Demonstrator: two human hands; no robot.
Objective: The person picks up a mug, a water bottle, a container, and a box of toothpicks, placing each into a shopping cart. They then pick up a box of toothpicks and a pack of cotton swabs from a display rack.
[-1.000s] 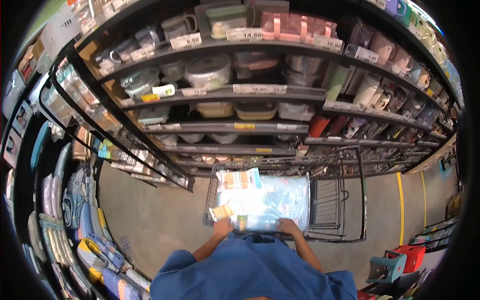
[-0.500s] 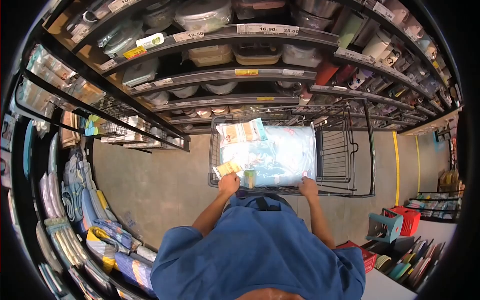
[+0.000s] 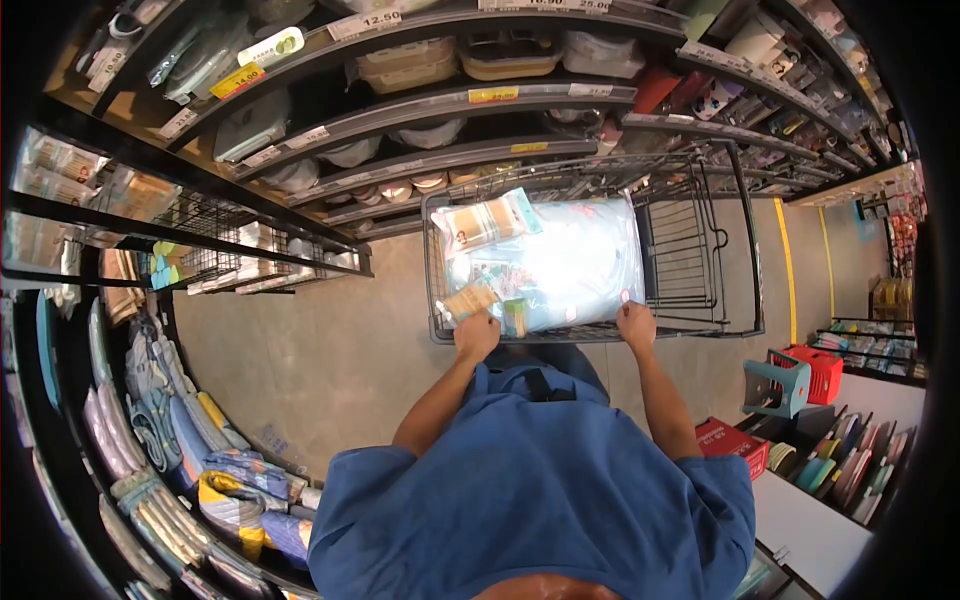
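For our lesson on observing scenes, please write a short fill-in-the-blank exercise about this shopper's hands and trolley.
1. Both hands, left hand and right hand, grip the handle of a black wire ____.
2. The shopping trolley carries a large pale ____ plastic-wrapped pillow.
3. The person's shirt is ____.

Missing words: trolley; blue; blue

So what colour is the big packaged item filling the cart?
Pale blue, seen in the head view.

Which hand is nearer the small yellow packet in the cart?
Left. The left hand sits just below the yellow packet; the right hand is at the cart's other corner.
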